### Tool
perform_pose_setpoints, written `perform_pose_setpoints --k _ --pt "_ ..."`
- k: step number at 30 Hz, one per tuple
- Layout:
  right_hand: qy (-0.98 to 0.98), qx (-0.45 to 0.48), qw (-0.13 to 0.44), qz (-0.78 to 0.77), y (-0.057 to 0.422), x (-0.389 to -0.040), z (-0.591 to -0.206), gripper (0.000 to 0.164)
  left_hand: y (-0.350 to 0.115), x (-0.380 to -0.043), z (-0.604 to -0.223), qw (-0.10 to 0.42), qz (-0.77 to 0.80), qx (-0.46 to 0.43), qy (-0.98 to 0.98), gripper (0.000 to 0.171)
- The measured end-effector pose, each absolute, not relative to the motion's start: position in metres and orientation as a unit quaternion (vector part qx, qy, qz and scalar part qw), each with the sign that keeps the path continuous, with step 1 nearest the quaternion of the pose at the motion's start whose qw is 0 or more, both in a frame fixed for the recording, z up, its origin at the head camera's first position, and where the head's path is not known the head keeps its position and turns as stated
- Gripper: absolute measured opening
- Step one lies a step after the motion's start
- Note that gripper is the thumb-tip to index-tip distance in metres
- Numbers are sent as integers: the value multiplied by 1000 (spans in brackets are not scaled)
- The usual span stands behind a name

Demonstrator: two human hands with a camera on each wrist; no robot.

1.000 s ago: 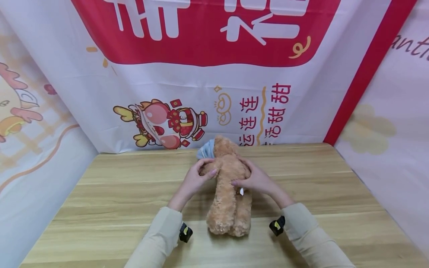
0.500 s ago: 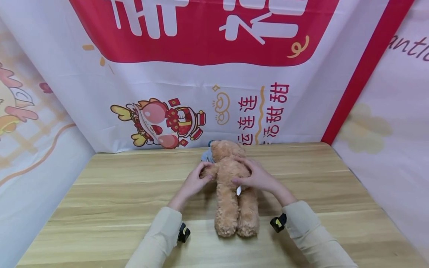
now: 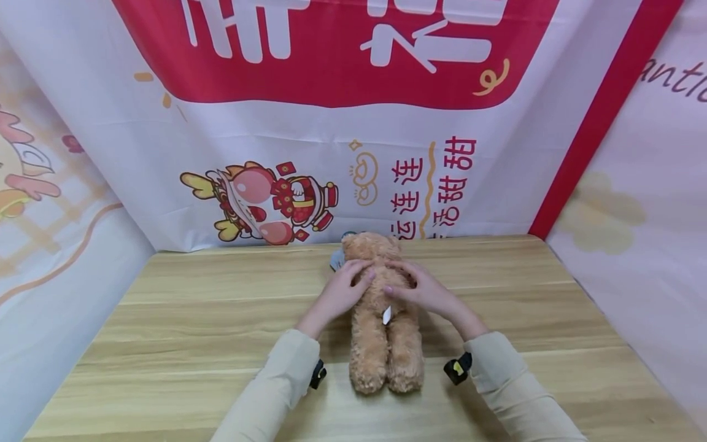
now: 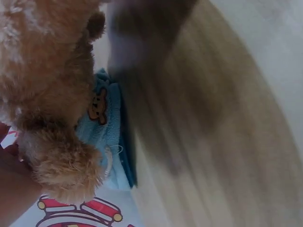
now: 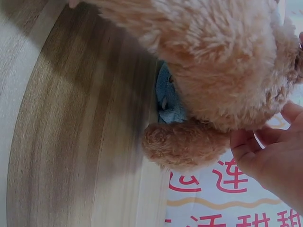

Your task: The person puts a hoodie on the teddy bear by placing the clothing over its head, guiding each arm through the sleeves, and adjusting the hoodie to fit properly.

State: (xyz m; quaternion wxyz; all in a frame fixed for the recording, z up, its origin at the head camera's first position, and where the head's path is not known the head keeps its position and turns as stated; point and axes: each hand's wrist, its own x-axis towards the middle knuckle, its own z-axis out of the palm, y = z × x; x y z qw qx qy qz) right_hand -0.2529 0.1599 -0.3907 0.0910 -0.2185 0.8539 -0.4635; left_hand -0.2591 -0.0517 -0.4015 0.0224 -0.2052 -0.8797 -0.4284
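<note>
A light brown plush teddy bear [image 3: 369,350] lies with its back up and its legs toward me. My left hand [image 3: 340,292] holds it by the upper back and shoulder on the left, thumb on the fur. On the opposite side, my right hand [image 3: 431,293] grips its flank with the thumb across the back. A light blue cloth piece [image 4: 111,137] with a small bear patch [image 4: 98,107] shows beneath the bear's upper part in the left wrist view. The bear's face is hidden. A white tag [image 3: 386,315] sticks out near the bear's bottom.
The wooden table [image 3: 182,344] runs back to a white and red printed cloth [image 3: 309,138] hanging behind it. Printed cloths also hang at both sides. Black camera mounts [image 3: 457,368] are worn at the wrists.
The bear has turned straighter, its head tipping down over the blue cloth and its legs first swinging right. My left hand has moved from the bear's arm inward to its upper back.
</note>
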Motion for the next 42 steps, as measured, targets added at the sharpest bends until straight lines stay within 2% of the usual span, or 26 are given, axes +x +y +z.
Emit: perform_pose_setpoints --k 2,8,14,19,27,32,38,40,42 --pt "854 -215 99 -464 161 -253 -390 63 -51 -259 -404 10 -432 -209 -877 42" --pt "852 -203 102 -472 161 -255 -390 52 -56 -258 -414 22 -468 -221 -856 36" --pt "861 -152 46 -483 160 -262 -396 37 -60 -257 -419 -2 -491 -209 -846 31" --pt "865 -110 22 -489 158 -271 -398 33 -65 -256 -424 -24 -499 -216 -839 29" --pt "890 -133 10 -436 143 -289 -393 44 -71 -253 -426 -45 -487 -242 -838 26" --pt "903 -155 46 -398 136 -296 -392 48 -73 -251 -428 -48 -476 -266 -837 25" --pt "910 -179 75 -366 133 -300 -394 63 -72 -251 -429 -46 -465 -270 -842 23" --pt "913 -170 74 -362 133 -301 -394 60 -70 -251 -428 -47 -465 -262 -844 23" --pt "915 -158 64 -366 132 -301 -392 50 -70 -250 -427 -44 -467 -252 -847 26"
